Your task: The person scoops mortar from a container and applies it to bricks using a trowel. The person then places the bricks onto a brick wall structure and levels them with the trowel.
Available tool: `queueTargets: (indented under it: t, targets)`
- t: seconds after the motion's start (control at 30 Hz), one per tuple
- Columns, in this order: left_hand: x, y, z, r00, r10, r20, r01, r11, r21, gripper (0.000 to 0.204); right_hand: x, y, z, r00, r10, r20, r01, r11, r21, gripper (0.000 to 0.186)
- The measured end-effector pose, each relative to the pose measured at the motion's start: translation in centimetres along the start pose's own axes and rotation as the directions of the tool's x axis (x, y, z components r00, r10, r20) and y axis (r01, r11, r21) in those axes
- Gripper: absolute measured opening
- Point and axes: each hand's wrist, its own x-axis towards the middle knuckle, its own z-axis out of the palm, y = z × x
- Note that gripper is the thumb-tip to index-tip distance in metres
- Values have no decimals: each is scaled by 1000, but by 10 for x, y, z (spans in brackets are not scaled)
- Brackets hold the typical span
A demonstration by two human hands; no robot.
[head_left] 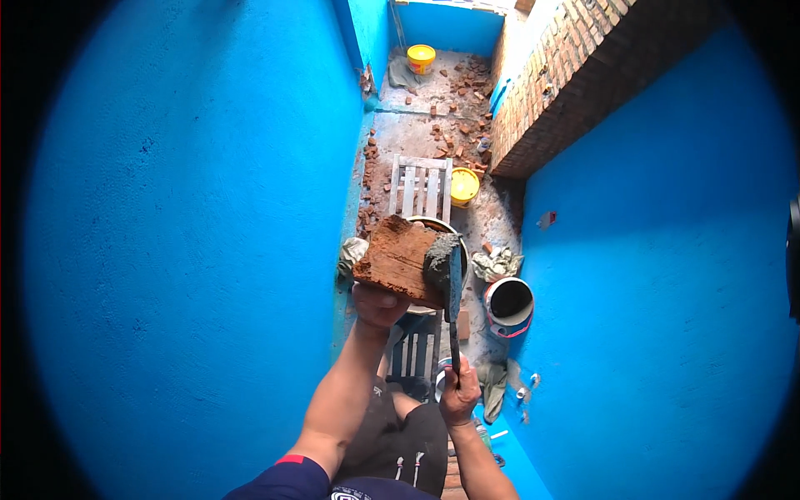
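A rough-edged red-brown brick (pixel 402 257) is held up in front of me, with my left hand (pixel 381 305) closed under its near left side. Grey mortar (pixel 440 260) covers the brick's right end. Against that end stands the blade of a trowel (pixel 453 283), seen nearly edge-on. My right hand (pixel 460 393) grips the trowel's handle lower down. Behind the brick, mostly hidden by it, is a round bucket (pixel 460 237) whose pale rim shows.
Slatted wooden stands (pixel 421 185) lie ahead and below me. Yellow buckets (pixel 464 186) and a white bucket (pixel 509 305) with a dark inside stand on the floor. Broken bricks (pixel 471 83) are scattered along it. Blue walls (pixel 217 250) rise on both sides; a brick pier (pixel 558 83) juts at right.
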Motion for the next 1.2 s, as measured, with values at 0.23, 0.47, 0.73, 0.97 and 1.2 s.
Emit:
queueTargets:
  t: [0.23, 0.47, 0.73, 0.97, 1.2]
  targets:
    - [5, 7, 20, 997, 64, 41, -57, 988, -147, 95, 0, 1, -39, 993, -70, 92, 79, 992, -95, 29]
    - [30, 48, 36, 974, 168, 150, -163, 986, -47, 79, -9, 18, -42, 946, 213, 243, -210, 977, -39, 19]
    - [-8, 66, -27, 981, 105, -162, -130, 980, -151, 54, 104, 158, 119, 354, 720, 596, -901, 433, 12, 38]
    - [-16, 64, -44, 788, 13, -615, -88, 992, -93, 49, 169, 265, 234, 82, 856, 510, -989, 133, -65, 45]
    - [-30, 70, -103, 830, -86, -550, 16, 991, -131, 43, 153, 228, 244, 164, 799, 579, -984, 175, 38, 43]
